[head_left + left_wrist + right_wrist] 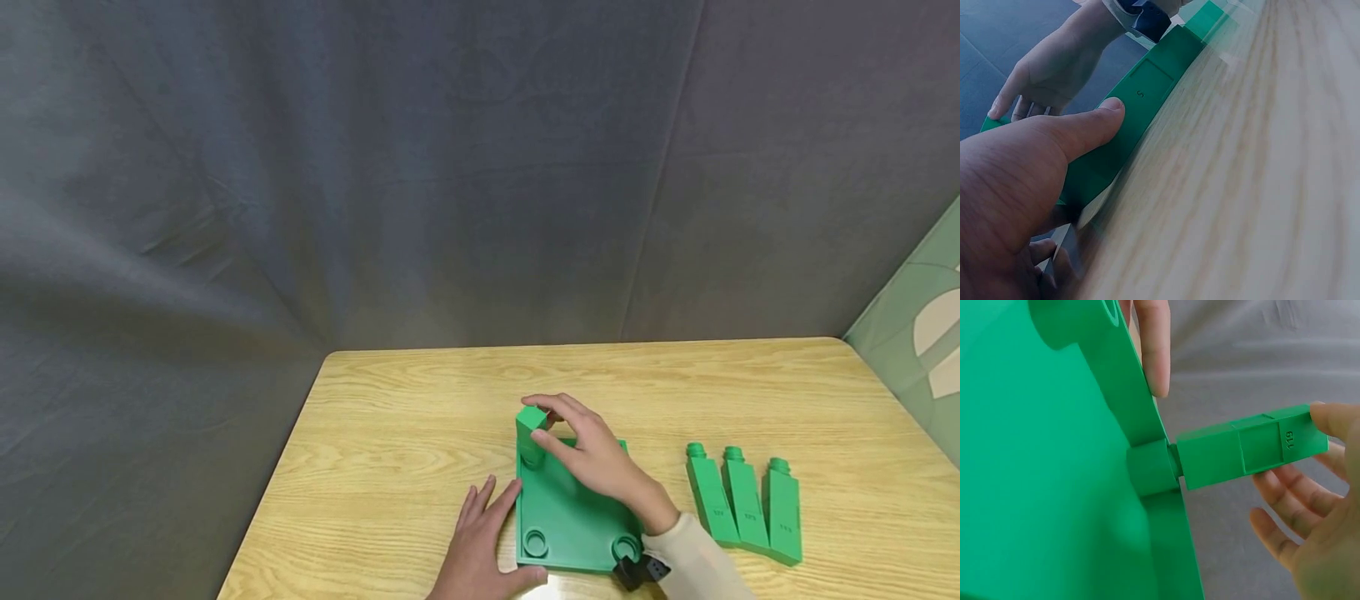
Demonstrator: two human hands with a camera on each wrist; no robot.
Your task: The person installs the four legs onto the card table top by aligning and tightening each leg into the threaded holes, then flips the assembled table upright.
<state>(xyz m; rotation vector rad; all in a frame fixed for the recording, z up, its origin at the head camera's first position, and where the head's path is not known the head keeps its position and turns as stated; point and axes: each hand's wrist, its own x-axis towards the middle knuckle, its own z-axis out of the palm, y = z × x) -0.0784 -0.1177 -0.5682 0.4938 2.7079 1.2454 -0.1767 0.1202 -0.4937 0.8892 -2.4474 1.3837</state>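
On the wooden table lies a square green panel (573, 508) with raised rims and round sockets at its corners. At its far left corner a green block-shaped leg (531, 429) stands upright, its narrow end in the socket. My right hand (596, 454) pinches the top of this leg between thumb and fingers; "119" is marked on it in the right wrist view. My left hand (476, 550) holds the panel's near left corner, index finger along the left side, thumb (1094, 128) against the near edge. The right wrist covers part of the near right socket.
Three more green legs (745, 508) with threaded ends lie side by side on the table (390, 467), right of the panel. A dark grey curtain (480, 183) hangs behind the table, and a patterned green surface (922, 333) shows at the right edge.
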